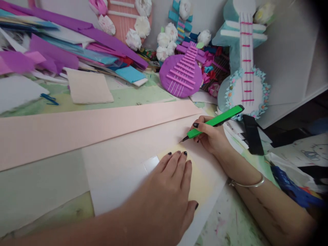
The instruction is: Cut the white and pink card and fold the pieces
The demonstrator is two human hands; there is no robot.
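Note:
My right hand (208, 133) grips a green utility knife (215, 121), its blade pointing down and left. The blade tip is at the far edge of a pale yellow sheet (201, 177); whether it touches is too fine to tell. My left hand (170, 184) lies flat on that sheet, fingers stretched out, covering much of it. Beneath is a large white sheet (115, 171). By the left fingers a small glossy strip (151, 164) shows. A long pale pink strip (97, 128) runs across the white sheet's far side.
Behind stand a purple paper instrument (181, 73), a light blue one (247, 78) and a peach one (119, 20) with white paper flowers. Coloured foam and paper scraps (58, 51) pile at the back left. A cream square (88, 86) lies before them. A black strip (252, 135) is at right.

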